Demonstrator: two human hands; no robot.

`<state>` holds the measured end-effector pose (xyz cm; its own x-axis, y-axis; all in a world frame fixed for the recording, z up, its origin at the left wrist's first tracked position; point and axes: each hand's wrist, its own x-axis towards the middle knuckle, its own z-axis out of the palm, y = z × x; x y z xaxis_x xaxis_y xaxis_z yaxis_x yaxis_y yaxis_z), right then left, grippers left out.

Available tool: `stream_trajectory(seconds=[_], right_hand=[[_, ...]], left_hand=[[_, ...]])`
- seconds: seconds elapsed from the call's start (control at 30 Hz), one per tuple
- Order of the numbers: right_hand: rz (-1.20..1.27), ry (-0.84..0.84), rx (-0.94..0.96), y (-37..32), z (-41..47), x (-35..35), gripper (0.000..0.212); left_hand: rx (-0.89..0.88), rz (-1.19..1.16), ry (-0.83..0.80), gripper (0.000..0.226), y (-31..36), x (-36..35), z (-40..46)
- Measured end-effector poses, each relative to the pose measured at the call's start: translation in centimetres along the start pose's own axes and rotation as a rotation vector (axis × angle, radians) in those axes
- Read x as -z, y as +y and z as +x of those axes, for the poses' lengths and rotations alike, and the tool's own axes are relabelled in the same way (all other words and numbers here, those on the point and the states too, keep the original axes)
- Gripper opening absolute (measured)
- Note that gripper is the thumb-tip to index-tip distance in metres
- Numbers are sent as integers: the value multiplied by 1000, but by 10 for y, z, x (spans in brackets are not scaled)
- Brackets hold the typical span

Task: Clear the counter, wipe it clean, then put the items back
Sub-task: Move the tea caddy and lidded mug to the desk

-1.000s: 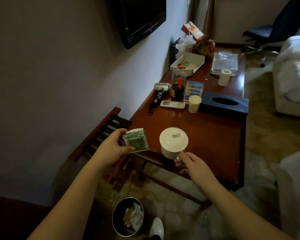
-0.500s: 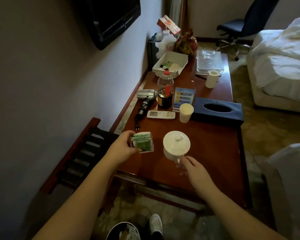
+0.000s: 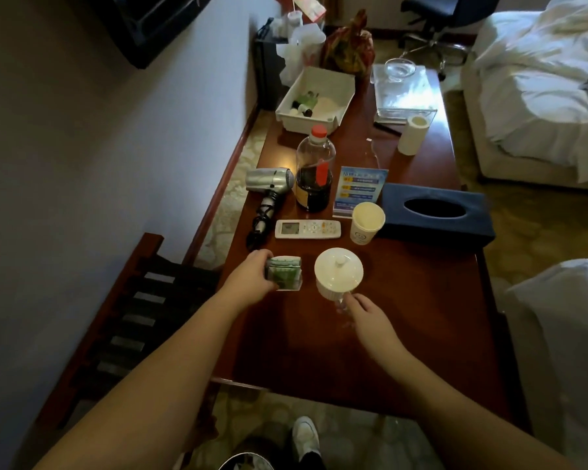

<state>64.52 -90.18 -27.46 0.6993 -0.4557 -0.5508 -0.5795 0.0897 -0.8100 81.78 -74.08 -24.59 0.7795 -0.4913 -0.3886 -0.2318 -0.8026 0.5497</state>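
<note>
Tea packets (image 3: 285, 273) sit gripped in left hand (image 3: 252, 278); right hand (image 3: 367, 312) pinches lidded cup's (image 3: 338, 273) handle.

No legible text in view. Blue card (image 3: 360, 189) upright on counter (image 3: 404, 317): rows of print, too small/blurred to read. Paper cup (image 3: 366, 222): round printed mark, illegible. Remote (image 3: 307, 228): display and btn labels not readable. Bottle (image 3: 314, 171) label: unreadable.
</note>
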Motion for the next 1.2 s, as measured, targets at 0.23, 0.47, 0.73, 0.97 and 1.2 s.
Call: stream_trajectory(seconds=[0.23, 0.47, 0.73, 0.97, 1.2], right_hand=[[6, -1, -47, 3, 34, -16, 20], [67, 9, -116, 0, 56, -27, 26], [141, 1, -136, -4, 65, -32, 39], [26, -9, -118, -10, 58, -27, 46], [-191, 61, -124, -10, 32, -7, 43]], left_hand=[[27, 61, -13, 66, -8, -7, 39], [-9, 108, -15, 63, -12, -7, 60], [-18, 91, -39, 59, -17, -9, 71], [-30, 85, -13, 64, -21, -7, 65], [-27, -44, 151, 54, -18, -4, 8]])
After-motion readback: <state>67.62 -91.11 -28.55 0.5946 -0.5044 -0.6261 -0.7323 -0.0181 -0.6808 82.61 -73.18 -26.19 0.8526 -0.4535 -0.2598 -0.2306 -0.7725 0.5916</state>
